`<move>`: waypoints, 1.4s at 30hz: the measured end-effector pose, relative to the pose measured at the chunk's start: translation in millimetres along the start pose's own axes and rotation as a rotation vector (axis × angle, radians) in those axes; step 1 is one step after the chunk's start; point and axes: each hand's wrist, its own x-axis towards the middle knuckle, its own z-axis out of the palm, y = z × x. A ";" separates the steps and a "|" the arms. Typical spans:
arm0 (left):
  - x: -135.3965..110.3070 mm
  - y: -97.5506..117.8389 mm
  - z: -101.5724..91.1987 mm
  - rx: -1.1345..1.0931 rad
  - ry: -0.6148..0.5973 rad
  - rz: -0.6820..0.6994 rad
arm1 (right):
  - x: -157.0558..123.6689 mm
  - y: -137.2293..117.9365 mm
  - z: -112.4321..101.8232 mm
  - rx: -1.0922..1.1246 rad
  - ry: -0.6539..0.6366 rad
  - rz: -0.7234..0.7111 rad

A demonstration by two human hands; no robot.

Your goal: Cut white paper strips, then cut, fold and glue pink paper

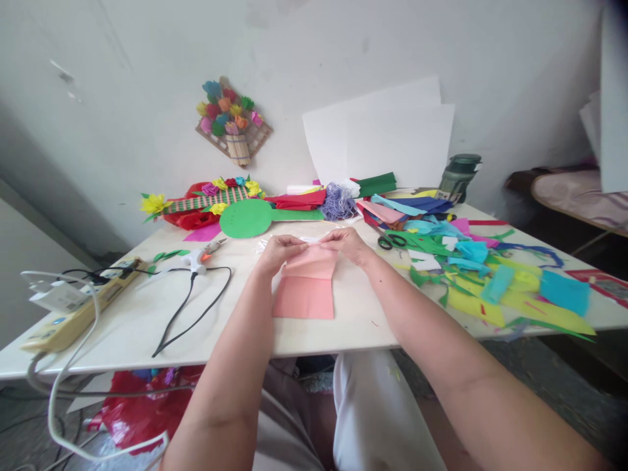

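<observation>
A sheet of pink crepe paper (305, 297) lies at the middle of the table, a crease running across it. Its far edge is pinched by my left hand (283, 250) at the left and my right hand (347, 243) at the right, thumbs and fingertips almost meeting. The upper part of the sheet is lifted slightly toward the hands. Something white and thin, too small to make out, lies just behind the fingers. Beyond the hands rests a green round cardboard piece with a long handle (246, 218).
At left are a glue gun (196, 260) with its black cord and a power strip (81, 307). Scissors (391, 242), paper scraps (471, 288) and a dark green bottle (460, 176) are at right. Purple yarn (338, 201) and paper flowers (226, 190) line the back.
</observation>
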 end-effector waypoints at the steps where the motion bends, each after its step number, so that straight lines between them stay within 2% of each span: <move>1: -0.2 0.5 0.3 0.004 0.007 0.002 | -0.1 -0.2 0.1 0.001 -0.003 0.001; 10: -0.2 0.8 2.1 0.062 0.063 0.013 | 2.1 2.5 1.7 0.056 0.009 0.009; 27: -1.4 3.4 -0.4 0.178 -0.038 -0.021 | 2.2 3.1 -0.4 0.003 -0.089 -0.026; 36: -2.5 5.2 -2.3 0.248 -0.061 0.009 | 1.5 2.1 -2.0 -0.025 -0.069 -0.023; 42: -1.8 3.0 -3.2 0.217 -0.045 0.027 | 1.6 1.7 -2.5 -0.003 -0.067 -0.013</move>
